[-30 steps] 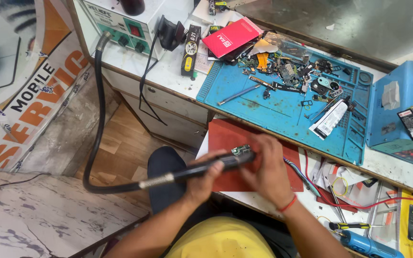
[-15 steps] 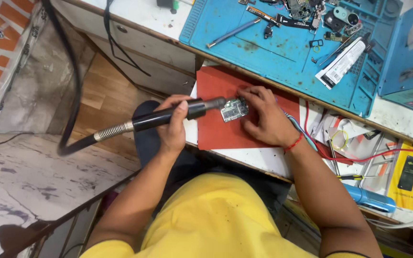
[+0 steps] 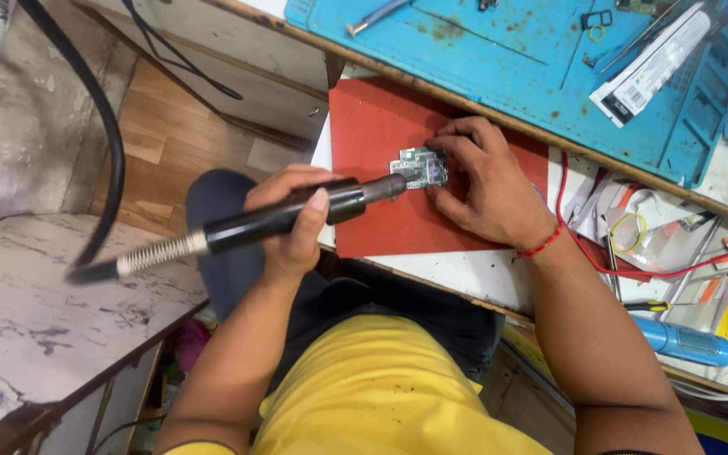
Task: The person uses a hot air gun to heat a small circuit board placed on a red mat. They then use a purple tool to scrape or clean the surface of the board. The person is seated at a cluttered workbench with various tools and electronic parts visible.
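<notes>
Head view: the surface (image 3: 457,278) now fills the upper frame, closer than a second ago, as the person has leaned in over the work. The blue mat (image 3: 499,59) lies along the far edge, with the red mat (image 3: 381,227) just in front of it. On the red mat sits the circuit board (image 3: 420,167), brought down from mid-air to rest flat. The left hand (image 3: 292,223) has its grip clamped around the black hot-air handle (image 3: 280,221), nozzle tip touching the board's left edge. The right hand (image 3: 482,185) has its fingers closed on the board's right side, pinning it. I judge heating has moved from positioning to working contact.
</notes>
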